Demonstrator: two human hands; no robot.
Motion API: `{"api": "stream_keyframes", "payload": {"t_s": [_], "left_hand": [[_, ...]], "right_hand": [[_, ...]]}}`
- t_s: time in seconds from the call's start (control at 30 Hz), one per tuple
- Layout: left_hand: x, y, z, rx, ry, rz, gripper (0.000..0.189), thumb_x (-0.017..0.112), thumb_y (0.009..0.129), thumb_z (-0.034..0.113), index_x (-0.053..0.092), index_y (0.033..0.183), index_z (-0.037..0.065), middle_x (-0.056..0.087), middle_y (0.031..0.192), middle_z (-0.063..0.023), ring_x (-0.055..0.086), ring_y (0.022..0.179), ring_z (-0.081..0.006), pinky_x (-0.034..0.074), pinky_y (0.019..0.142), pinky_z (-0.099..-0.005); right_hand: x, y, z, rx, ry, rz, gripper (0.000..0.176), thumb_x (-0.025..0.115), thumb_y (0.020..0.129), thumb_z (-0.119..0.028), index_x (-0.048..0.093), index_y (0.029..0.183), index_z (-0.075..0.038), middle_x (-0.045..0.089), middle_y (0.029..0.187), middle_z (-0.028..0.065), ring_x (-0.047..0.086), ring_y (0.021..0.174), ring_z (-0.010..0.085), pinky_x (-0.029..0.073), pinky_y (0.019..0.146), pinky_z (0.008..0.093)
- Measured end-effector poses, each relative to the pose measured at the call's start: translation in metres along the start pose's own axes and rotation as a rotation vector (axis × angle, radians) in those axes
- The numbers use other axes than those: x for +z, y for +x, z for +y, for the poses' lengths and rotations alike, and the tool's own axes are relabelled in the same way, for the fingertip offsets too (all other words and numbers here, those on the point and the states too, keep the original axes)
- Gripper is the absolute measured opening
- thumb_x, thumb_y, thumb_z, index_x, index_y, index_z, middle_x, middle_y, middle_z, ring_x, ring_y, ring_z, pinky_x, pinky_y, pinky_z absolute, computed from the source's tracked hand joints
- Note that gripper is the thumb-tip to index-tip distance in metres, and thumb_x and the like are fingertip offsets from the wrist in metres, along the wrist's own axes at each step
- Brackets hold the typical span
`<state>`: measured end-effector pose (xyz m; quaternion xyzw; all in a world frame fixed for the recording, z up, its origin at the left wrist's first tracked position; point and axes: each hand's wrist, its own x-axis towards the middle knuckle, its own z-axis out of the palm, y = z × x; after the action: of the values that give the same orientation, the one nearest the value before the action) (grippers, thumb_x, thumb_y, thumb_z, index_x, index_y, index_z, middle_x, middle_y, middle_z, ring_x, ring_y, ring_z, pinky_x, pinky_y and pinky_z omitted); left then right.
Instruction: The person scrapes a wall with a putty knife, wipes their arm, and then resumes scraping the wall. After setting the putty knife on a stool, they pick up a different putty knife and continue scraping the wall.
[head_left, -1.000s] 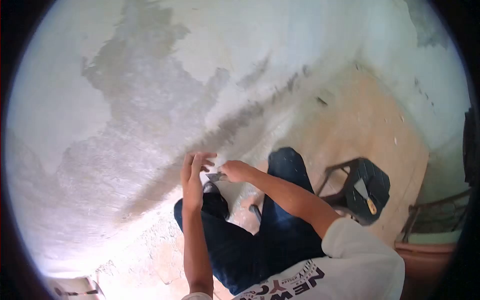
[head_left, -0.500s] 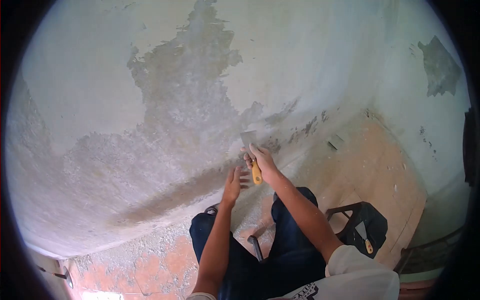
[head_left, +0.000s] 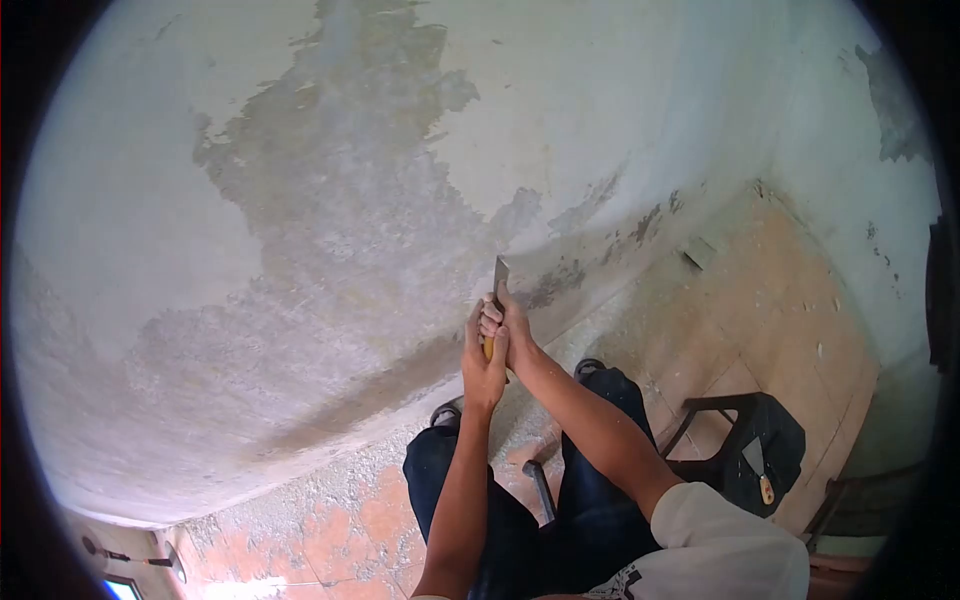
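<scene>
A putty knife (head_left: 501,270) with a metal blade and a yellow handle points up toward the wall (head_left: 350,180), whose paint is scraped off in a wide grey patch. My right hand (head_left: 515,328) is wrapped around it near the blade. Lower down, my left hand (head_left: 484,365) closes around the yellow handle, against the right hand's fingers. The blade tip overlaps the lower edge of the bared patch in this view. Most of the handle is hidden by my fingers.
On a black stool (head_left: 735,425) at right lies a second putty knife (head_left: 766,488). A dark-handled tool (head_left: 540,488) is between my legs. Paint flakes litter the tiled floor (head_left: 350,530) along the wall. A small flat piece (head_left: 698,254) lies near the wall base.
My left hand, open and apart from the putty knife before, has closed on its handle beside the right hand. The blade has turned more edge-on. The view has shifted slightly.
</scene>
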<state>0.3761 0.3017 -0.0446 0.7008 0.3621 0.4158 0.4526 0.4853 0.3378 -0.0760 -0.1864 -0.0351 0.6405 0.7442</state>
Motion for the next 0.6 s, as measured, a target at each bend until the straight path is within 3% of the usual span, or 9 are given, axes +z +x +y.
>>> {"api": "stream_keyframes", "payload": {"t_s": [0.07,0.3,0.5,0.6], "left_hand": [[0.003,0.002,0.002,0.023,-0.077,0.001,0.056,0.060,0.108,0.024,0.045,0.158,0.003,0.057,0.152,-0.0253,0.055,0.142,-0.0369,0.042,0.117,-0.0435],[0.032,0.009,0.012,0.061,-0.222,0.062,0.055,0.059,0.109,0.023,0.045,0.159,0.003,0.054,0.154,-0.0215,0.053,0.142,-0.0313,0.041,0.118,-0.0416],[0.050,0.006,0.011,0.016,-0.387,0.117,0.055,0.056,0.111,0.024,0.044,0.160,0.004,0.053,0.155,-0.0171,0.052,0.140,-0.0272,0.040,0.119,-0.0400],[0.047,0.005,0.010,0.007,-0.484,0.089,0.060,0.052,0.113,0.034,0.039,0.163,0.004,0.049,0.159,-0.0170,0.048,0.146,-0.0283,0.039,0.121,-0.0414]], "right_hand": [[0.010,-0.007,-0.003,-0.003,-0.013,0.034,0.045,0.045,0.114,-0.053,0.058,0.098,-0.013,0.041,0.058,-0.0075,0.040,0.044,0.0077,0.034,0.045,0.0250],[0.008,-0.001,-0.030,0.000,-0.001,-0.013,0.047,0.046,0.113,-0.053,0.059,0.095,-0.012,0.039,0.056,-0.0082,0.036,0.039,0.0080,0.034,0.042,0.0245],[0.006,-0.002,-0.040,0.034,0.039,-0.011,0.045,0.049,0.112,-0.053,0.058,0.093,-0.013,0.037,0.056,-0.0085,0.032,0.040,0.0074,0.031,0.041,0.0247],[0.007,0.000,-0.041,0.041,0.083,-0.018,0.044,0.051,0.112,-0.052,0.057,0.092,-0.014,0.037,0.055,-0.0089,0.029,0.042,0.0071,0.029,0.040,0.0245]]}}
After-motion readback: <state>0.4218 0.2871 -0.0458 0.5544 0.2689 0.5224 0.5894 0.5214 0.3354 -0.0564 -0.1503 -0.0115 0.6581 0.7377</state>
